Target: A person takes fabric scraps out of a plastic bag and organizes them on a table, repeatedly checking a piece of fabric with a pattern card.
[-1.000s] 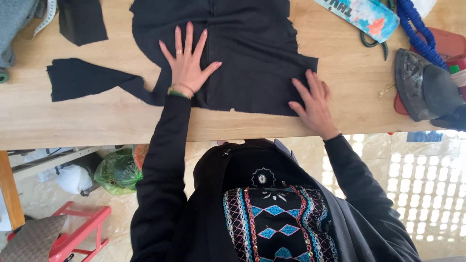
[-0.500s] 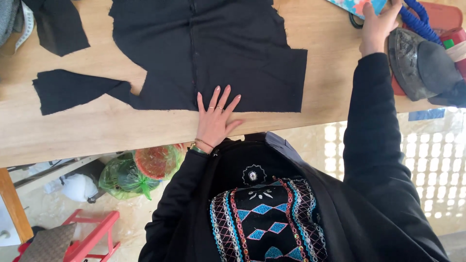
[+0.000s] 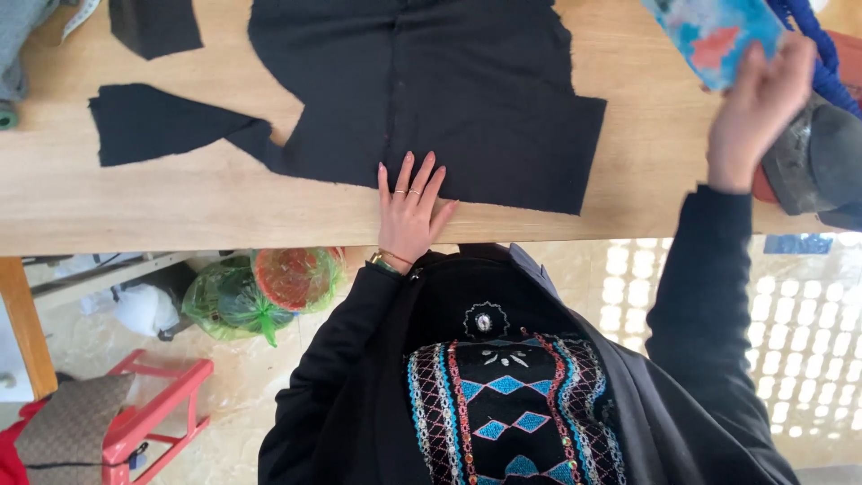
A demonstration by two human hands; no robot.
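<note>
My left hand (image 3: 409,216) lies flat, palm down, at the near edge of the wooden table (image 3: 180,202), fingers straight and slightly spread, holding nothing. The fingertips rest on the lower hem of the black cloth (image 3: 440,99); the heel of the hand sits on bare wood just below it.

The cloth is spread flat in the middle of the table. Its main body is wider than it is deep, so its long axis runs left to right along the table edge, with a seam running away from me up its middle. A narrow arm of the same cloth points out to the left, ending in a square-cut end well left of my hand. A small black scrap (image 3: 154,25) lies apart from it near the far left corner.

My right hand (image 3: 754,112) is raised at the far right, fingers closed around the lower end of a flat blue patterned card (image 3: 714,31), which tilts up and to the left. Just right of that hand sit a dark grey iron (image 3: 822,162) and a blue cord (image 3: 817,49).
</note>
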